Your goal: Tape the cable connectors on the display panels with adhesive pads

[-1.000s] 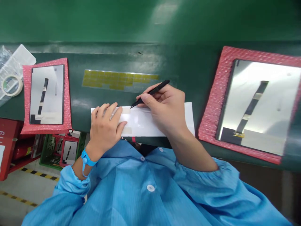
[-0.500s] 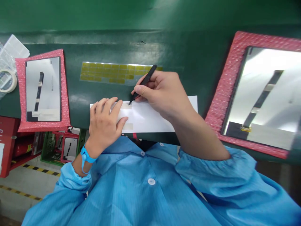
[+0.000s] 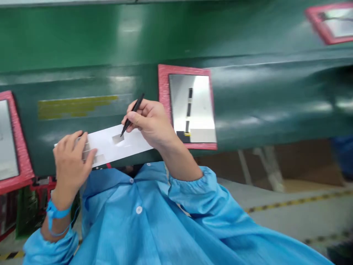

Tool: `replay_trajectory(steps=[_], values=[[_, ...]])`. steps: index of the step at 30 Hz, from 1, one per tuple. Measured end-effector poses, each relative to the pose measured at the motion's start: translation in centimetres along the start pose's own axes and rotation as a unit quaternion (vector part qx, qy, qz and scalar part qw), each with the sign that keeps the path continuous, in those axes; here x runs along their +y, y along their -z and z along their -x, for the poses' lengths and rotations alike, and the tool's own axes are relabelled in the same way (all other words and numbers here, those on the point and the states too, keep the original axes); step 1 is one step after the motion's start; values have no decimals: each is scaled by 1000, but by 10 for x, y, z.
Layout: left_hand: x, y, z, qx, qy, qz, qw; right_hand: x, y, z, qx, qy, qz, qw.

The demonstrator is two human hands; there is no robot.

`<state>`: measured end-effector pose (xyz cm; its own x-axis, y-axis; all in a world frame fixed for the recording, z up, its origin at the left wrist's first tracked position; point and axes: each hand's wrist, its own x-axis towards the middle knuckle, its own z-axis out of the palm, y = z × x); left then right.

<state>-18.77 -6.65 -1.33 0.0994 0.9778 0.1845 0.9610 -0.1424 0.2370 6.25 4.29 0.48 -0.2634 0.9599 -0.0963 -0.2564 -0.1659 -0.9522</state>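
Observation:
My right hand (image 3: 154, 121) grips a pair of slim black tweezers (image 3: 134, 113) like a pen. At their tip is a small grey rectangular piece (image 3: 117, 139), over the white sheet (image 3: 135, 141); I cannot tell whether it touches the paper. My left hand (image 3: 72, 158) lies with fingers spread on the left end of that sheet. Further grey pieces (image 3: 99, 159) show beside its thumb, partly hidden by the fingers.
A clear strip with yellow labels (image 3: 74, 108) lies behind the sheet on the green table (image 3: 248, 121). Display panels rest on pink foam, one at right (image 3: 202, 110), one at left (image 3: 7, 143), another far right (image 3: 340, 24). A green crate (image 3: 26, 213) stands below.
The view has swung to the right. My right hand has drawn the grey piece away from the left end of the sheet with the tweezers. The white sheet now lies tilted.

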Motion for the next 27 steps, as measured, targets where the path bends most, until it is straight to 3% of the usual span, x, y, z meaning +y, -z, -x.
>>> replay_trajectory(steps=[3, 5, 8, 11, 14, 16, 20, 27], values=[[6, 8, -11, -3, -12, -27, 1000, -22, 61, 20, 91, 28, 39, 995], [25, 14, -18, 7, -16, -35, 999, -33, 108, 34, 159, 43, 72, 984], [78, 11, -30, 43, -58, 19, 997, -39, 167, 50, 224, 28, 99, 969], [145, -9, -41, 57, -140, 107, 983, -36, 198, 57, 252, 7, 106, 962], [200, -40, -46, 56, -181, 163, 968, -31, 205, 58, 255, -8, 103, 961], [219, -60, -47, 57, -193, 174, 964, -30, 203, 59, 257, -17, 103, 961], [227, -82, -44, 71, -226, 110, 965, -37, 196, 62, 268, -24, 122, 955], [228, -76, -47, 94, -252, 61, 961, -50, 183, 65, 261, -25, 152, 953]])
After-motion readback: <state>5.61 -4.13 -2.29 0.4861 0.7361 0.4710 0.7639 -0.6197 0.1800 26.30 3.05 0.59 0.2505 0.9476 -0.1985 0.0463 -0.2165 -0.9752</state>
